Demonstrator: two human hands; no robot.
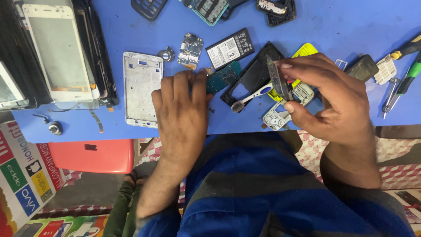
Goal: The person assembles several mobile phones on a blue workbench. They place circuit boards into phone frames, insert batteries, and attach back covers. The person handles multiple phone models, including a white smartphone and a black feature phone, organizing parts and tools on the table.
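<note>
Pinching a thin phone frame piece (277, 81) edgewise, right hand (335, 103) fingers clamped; looks light, stiff, brittle. Left hand (182, 109) fingers together, flat on green circuit board (223, 75).

Bare blue tabletop (351, 22) (upper right)

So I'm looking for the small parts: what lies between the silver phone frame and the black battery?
In the head view, a small round metal ring and a small blue-green circuit board lie on the blue table between the silver phone frame and the black battery.
</note>
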